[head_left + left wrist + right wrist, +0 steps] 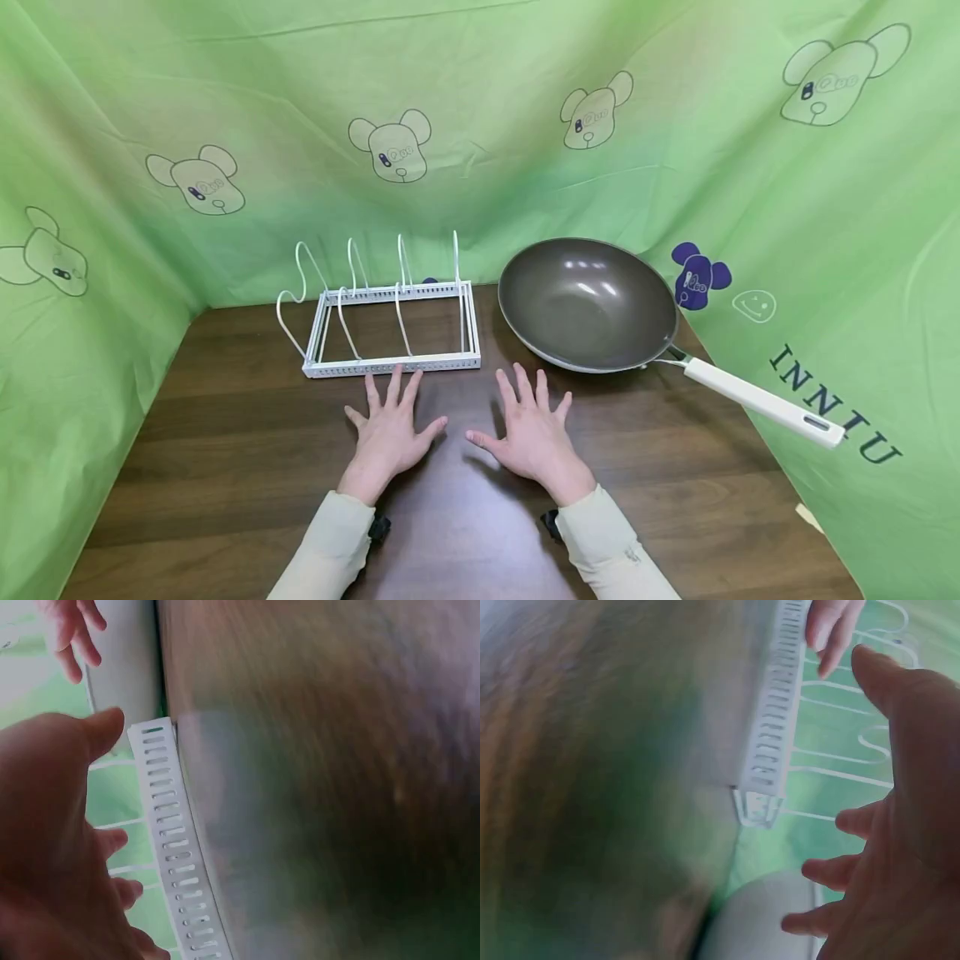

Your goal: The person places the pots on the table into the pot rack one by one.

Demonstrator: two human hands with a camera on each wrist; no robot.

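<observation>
My left hand [388, 437] is spread with straight fingers in front of a white slotted rack [397, 365], its fingertips right at the rack's front rail in the head view. Several upright wire dividers rise from that rack. To the right, my right hand [534, 433] is spread too, fingers pointing at the gap between the rack and a wok. Neither hand holds anything. The dark-lined wok [588, 308] stands at the back right, tilted, its white handle [765, 402] reaching toward the front right. In the left wrist view the rack's slotted rail [180, 855] shows beyond the left fingers.
A brown wood-grain table [225, 467] lies under everything. Green cloth [480, 83] printed with bear heads encloses the back and both sides; the wok handle's end overlaps it at the right. A small pale piece [808, 517] shows at the table's right edge.
</observation>
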